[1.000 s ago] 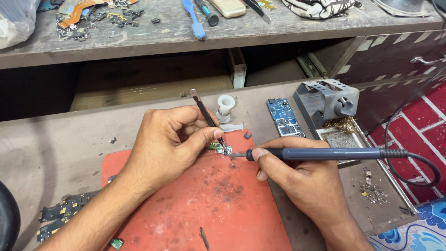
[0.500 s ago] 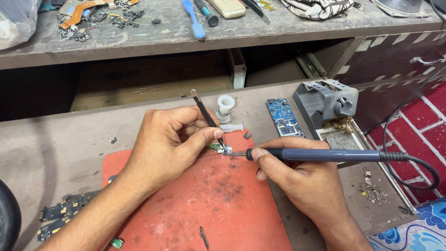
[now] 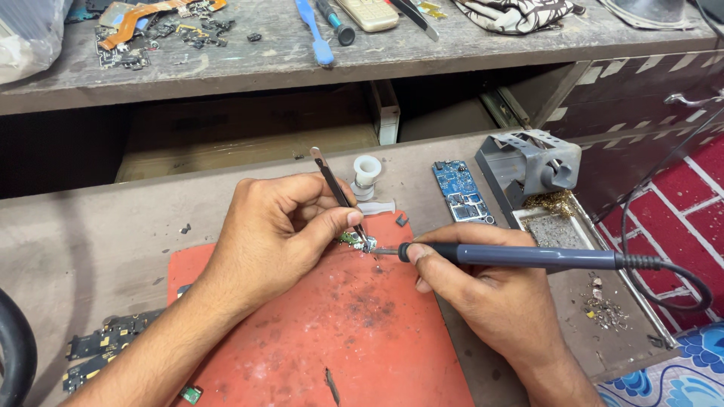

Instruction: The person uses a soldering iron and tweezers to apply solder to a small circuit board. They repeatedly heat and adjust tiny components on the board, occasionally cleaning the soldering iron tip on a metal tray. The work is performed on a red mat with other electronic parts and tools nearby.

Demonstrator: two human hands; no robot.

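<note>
My left hand [image 3: 275,230] pinches metal tweezers [image 3: 335,188], whose tips press a tiny green circuit part [image 3: 354,241] onto the red work mat [image 3: 332,332]. My right hand [image 3: 490,298] grips a grey-blue soldering iron [image 3: 520,258] like a pen. Its tip touches the small part from the right. The iron's black cable [image 3: 682,279] loops off to the right.
A blue circuit board [image 3: 461,192], a white solder spool [image 3: 366,175] and a grey iron stand [image 3: 532,167] with brass wool sit behind the mat. Dark board scraps [image 3: 102,354] lie at the left. The upper shelf [image 3: 302,64] holds a blue tool, flex cables and cloth.
</note>
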